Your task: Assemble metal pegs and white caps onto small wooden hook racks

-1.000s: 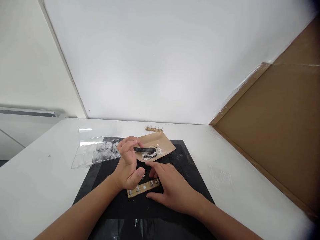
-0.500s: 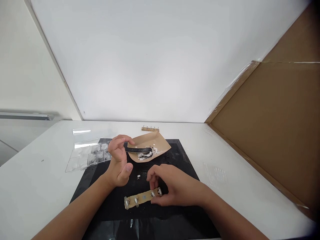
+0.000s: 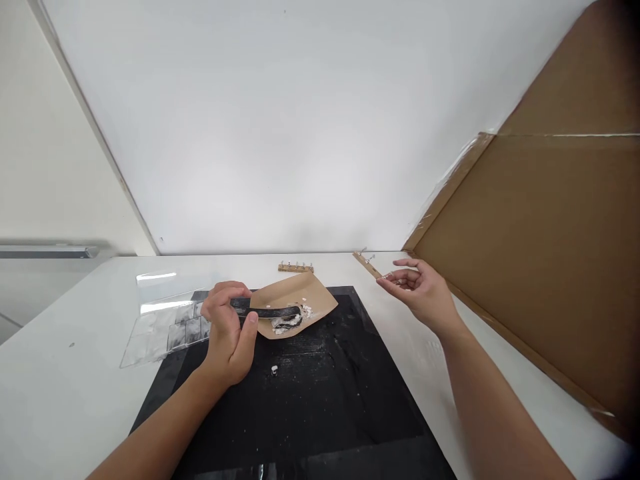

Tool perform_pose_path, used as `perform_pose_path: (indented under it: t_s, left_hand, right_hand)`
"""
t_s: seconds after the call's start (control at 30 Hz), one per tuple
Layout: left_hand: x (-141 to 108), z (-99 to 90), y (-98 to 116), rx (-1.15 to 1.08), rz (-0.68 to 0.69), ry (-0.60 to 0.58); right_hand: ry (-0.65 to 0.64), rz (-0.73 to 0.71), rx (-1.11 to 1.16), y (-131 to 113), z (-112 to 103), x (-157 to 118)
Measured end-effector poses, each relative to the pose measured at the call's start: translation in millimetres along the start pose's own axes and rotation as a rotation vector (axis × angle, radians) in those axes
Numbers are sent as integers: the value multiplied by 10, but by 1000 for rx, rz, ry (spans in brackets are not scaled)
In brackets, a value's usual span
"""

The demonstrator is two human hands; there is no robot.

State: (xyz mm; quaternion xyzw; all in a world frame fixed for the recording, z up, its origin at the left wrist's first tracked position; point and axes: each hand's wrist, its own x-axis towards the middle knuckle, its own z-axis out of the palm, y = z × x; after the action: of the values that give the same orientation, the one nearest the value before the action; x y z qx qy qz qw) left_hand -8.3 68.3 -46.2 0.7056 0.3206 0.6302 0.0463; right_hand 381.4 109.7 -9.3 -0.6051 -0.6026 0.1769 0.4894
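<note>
My right hand (image 3: 419,290) is at the back right of the table, thumb and fingers around the near end of a narrow wooden strip (image 3: 367,265) with small metal pegs. Part of that strip is hidden by the fingers. My left hand (image 3: 227,330) has curled fingers with a gap to the thumb. Beside it is a black curved strip (image 3: 275,312), resembling a nail file, lying across a brown paper tray (image 3: 320,293). Whether the hand touches the strip I cannot tell. White flakes (image 3: 306,311) and a second black curved piece lie in the tray.
Another pegged wooden strip (image 3: 296,268) stands behind the tray. Left of the black mat (image 3: 320,413) lies a clear compartment box (image 3: 150,333). A small white piece (image 3: 275,369) sits on the mat. Cardboard (image 3: 540,267) walls the right side.
My right hand has carried the pegged wooden strip from the front of the mat to the back right of the table. My left hand's thumb has come nearer the black curved strip.
</note>
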Motion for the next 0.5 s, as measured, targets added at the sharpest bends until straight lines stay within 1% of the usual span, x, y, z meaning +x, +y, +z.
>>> perform_pose_path:
  t_s: [0.03, 0.1, 0.2, 0.33, 0.43, 0.5]
  left_hand:
    - [0, 3, 0, 4, -4, 5]
    - [-4, 13, 2, 15, -10, 7]
    - [-18, 23, 27, 62, -23, -21]
    - [-4, 16, 107, 239, -46, -86]
    - [49, 9, 152, 398, 8, -130]
    - [88, 9, 150, 416, 65, -132]
  right_hand:
    - [38, 34, -103, 118, 10, 39]
    - [74, 101, -279, 316, 31, 102]
    - [72, 147, -359, 512, 58, 164]
    - [32, 189, -408, 625, 80, 201]
    - [9, 200, -423, 656, 92, 198]
    - [5, 200, -417, 664, 100, 185]
